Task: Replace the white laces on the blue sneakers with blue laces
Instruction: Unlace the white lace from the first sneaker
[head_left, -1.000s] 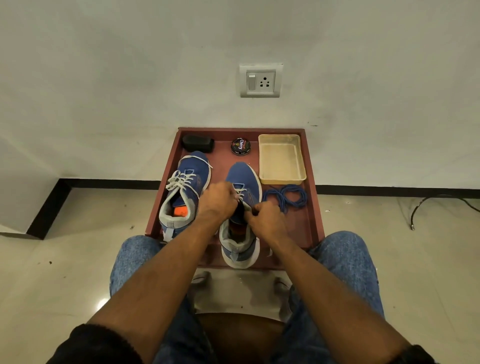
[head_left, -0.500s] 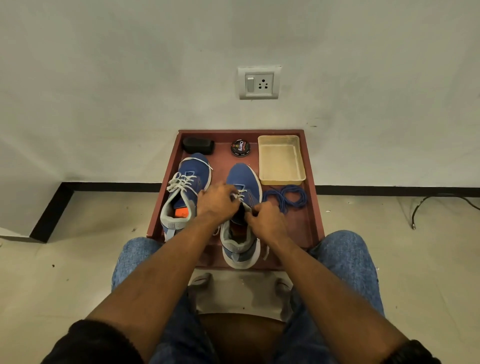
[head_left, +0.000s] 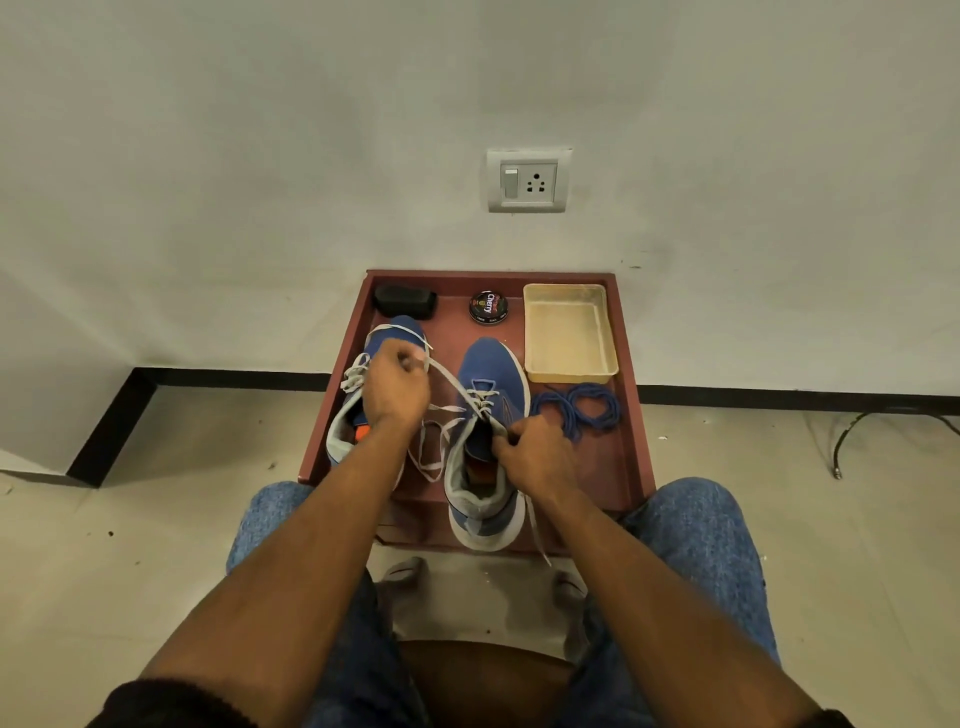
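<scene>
Two blue sneakers stand toe-away on a red-brown tray (head_left: 631, 457). The right sneaker (head_left: 491, 374) has its white lace (head_left: 452, 382) partly pulled out. My left hand (head_left: 395, 387) is closed on that lace and holds it stretched up and to the left, above the left sneaker (head_left: 400, 330). My right hand (head_left: 530, 452) pinches the right sneaker's tongue and collar edge. Loose lace loops lie on the tray between the shoes. A coil of blue laces (head_left: 579, 408) lies on the tray to the right of the right sneaker.
At the tray's far edge sit a black brush (head_left: 405, 301), a round polish tin (head_left: 488, 307) and a shallow beige tub (head_left: 569, 332). The tray stands against a white wall with a socket (head_left: 527, 181). My denim-clad knees flank its near edge. A cable (head_left: 852, 431) lies on the floor, right.
My left hand has moved up and left from the right sneaker's eyelets, drawing a length of white lace out with it. The right hand stays at the shoe's tongue.
</scene>
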